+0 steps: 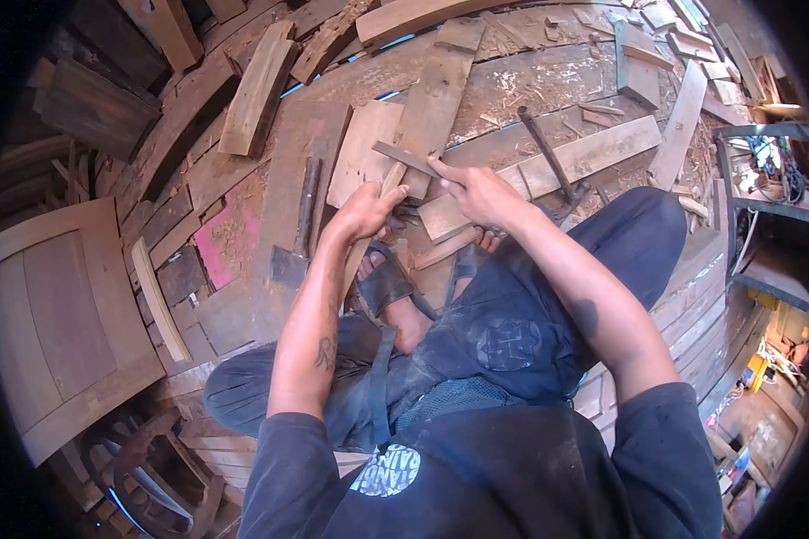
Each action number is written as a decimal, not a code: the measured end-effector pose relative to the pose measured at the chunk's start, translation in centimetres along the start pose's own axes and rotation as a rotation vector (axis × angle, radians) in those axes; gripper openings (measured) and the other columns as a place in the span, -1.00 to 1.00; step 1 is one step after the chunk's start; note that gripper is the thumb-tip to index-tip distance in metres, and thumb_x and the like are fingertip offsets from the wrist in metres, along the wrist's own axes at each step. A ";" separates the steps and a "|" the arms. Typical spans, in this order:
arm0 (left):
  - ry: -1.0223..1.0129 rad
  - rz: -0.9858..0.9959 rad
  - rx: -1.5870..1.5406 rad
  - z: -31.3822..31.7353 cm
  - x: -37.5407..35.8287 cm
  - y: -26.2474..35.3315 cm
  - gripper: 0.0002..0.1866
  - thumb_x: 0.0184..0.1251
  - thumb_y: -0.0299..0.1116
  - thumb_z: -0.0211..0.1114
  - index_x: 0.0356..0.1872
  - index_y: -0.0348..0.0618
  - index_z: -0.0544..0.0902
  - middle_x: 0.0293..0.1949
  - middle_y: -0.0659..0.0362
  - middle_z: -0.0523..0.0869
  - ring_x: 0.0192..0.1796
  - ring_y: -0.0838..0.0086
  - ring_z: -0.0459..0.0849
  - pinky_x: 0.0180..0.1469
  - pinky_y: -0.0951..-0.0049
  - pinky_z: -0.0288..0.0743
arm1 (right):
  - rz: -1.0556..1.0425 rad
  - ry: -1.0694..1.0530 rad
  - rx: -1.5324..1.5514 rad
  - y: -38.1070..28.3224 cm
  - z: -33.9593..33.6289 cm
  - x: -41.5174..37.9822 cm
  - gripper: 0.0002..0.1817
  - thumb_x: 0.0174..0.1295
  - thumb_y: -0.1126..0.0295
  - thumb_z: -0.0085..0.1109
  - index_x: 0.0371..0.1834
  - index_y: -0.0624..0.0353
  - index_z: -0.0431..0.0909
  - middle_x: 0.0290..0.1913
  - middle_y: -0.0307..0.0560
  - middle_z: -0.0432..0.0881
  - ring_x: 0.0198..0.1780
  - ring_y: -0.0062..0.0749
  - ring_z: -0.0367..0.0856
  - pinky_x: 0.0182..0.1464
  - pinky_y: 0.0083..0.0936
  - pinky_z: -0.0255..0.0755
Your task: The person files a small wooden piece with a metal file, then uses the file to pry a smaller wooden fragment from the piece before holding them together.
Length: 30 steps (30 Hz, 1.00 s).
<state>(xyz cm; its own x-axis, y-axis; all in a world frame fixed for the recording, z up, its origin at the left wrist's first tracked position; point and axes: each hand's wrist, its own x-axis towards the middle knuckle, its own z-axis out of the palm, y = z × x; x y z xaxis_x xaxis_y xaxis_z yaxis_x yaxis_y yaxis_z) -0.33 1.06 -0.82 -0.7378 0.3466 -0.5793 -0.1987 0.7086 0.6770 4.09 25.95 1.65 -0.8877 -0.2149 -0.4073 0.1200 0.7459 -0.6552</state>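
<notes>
My left hand (366, 212) is closed around a narrow wooden strip (392, 179), whose lower part runs back beneath my forearm toward my foot. In my right hand (484, 196) is a flat, dark, file-like bar (403, 158), gripped at its right end with a finger laid along it. The bar crosses the upper end of the strip. Beneath both hands lie pale boards (361, 148). A dark-handled tool with a squarish head (288, 268) lies left of my left hand. Right of my right hand, a hammer (546, 151) rests across a long board (602, 151).
Loose planks (261, 90) and wood shavings are scattered over the plank floor. A panelled wooden door (72, 314) lies at the left, with a thin batten (160, 301) beside it. A dark metal-framed shelf (777, 260) stands at the right. My sandalled feet (388, 286) are close below the hands.
</notes>
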 end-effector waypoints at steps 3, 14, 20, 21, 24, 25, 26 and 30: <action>-0.066 -0.086 -0.050 -0.5 -0.7 1.5 -0.34 0.52 0.15 0.28 -0.43 -0.43 0.58 -0.62 0.01 0.64 -0.57 0.30 0.72 -0.43 0.19 0.55 | 0.141 -0.132 0.104 -1.1 -2.7 -3.4 -0.49 0.58 0.14 -0.02 0.58 -0.29 0.41 0.09 0.29 0.74 0.17 0.31 0.68 0.23 0.05 0.55; -0.075 -0.031 -0.056 0.1 0.0 0.1 -0.36 0.52 0.12 0.26 -0.37 -0.45 0.65 -0.62 0.09 0.62 -0.56 0.39 0.64 -0.44 0.23 0.49 | -0.005 0.067 -0.117 -1.0 0.0 2.1 -0.49 0.59 0.18 -0.04 0.57 -0.11 0.40 0.01 0.38 0.74 0.11 0.30 0.72 0.21 0.01 0.59; -0.045 -0.089 -0.044 -0.2 -0.9 1.3 -0.33 0.52 0.16 0.25 -0.40 -0.43 0.65 -0.58 0.11 0.61 -0.53 0.39 0.61 -0.43 0.21 0.47 | 0.039 -0.029 -0.017 -0.6 -2.0 -2.6 -0.48 0.56 0.27 0.02 0.57 -0.07 0.41 0.02 0.41 0.72 0.11 0.35 0.68 0.17 0.05 0.53; -0.018 -0.082 -0.039 0.0 -1.0 1.5 -0.32 0.51 0.17 0.25 -0.40 -0.46 0.64 -0.57 0.09 0.62 -0.51 0.36 0.63 -0.40 0.20 0.49 | 0.044 -0.033 -0.023 -0.8 -2.1 -2.4 -0.48 0.56 0.27 0.03 0.57 -0.10 0.42 -0.03 0.41 0.73 0.08 0.35 0.69 0.16 0.06 0.54; 0.063 -0.016 0.048 0.4 -0.7 1.2 -0.27 0.49 0.20 0.25 -0.33 -0.54 0.63 -0.55 0.03 0.64 -0.47 0.30 0.67 -0.34 0.16 0.52 | -0.071 0.103 -0.164 -1.3 0.6 1.8 -0.46 0.58 0.20 -0.03 0.59 -0.07 0.37 -0.10 0.36 0.77 0.01 0.22 0.77 0.13 0.02 0.62; 0.054 -0.033 0.020 0.4 -1.1 1.6 -0.27 0.48 0.19 0.26 -0.31 -0.54 0.63 -0.55 0.04 0.64 -0.47 0.31 0.66 -0.34 0.17 0.52 | -0.037 0.068 -0.190 -1.5 0.9 3.1 -0.47 0.58 0.19 -0.02 0.59 -0.08 0.38 -0.09 0.36 0.76 0.03 0.23 0.76 0.15 0.04 0.60; 0.049 -0.050 -0.008 0.2 -1.3 1.9 -0.27 0.48 0.19 0.26 -0.30 -0.54 0.64 -0.56 0.04 0.64 -0.48 0.32 0.66 -0.34 0.17 0.51 | -0.006 0.035 -0.216 -1.8 0.9 4.6 -0.47 0.58 0.18 -0.01 0.58 -0.10 0.39 -0.08 0.36 0.76 0.06 0.25 0.74 0.17 0.05 0.58; -0.034 -0.061 -0.042 -0.1 -1.3 1.9 -0.34 0.49 0.16 0.28 -0.26 -0.47 0.66 -0.58 0.10 0.61 -0.51 0.40 0.63 -0.42 0.22 0.47 | -0.085 0.078 -0.258 -0.9 -0.5 1.6 -0.50 0.58 0.22 -0.02 0.56 -0.12 0.43 -0.14 0.35 0.77 -0.04 0.20 0.79 0.07 0.02 0.63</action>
<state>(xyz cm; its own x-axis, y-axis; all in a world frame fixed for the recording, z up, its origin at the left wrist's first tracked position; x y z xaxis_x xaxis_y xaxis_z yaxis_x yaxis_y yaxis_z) 0.17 1.93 1.26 -0.7011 0.3246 -0.6349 -0.2704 0.7029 0.6579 2.33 25.21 1.89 -0.9224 -0.2420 -0.3010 -0.0648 0.8652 -0.4972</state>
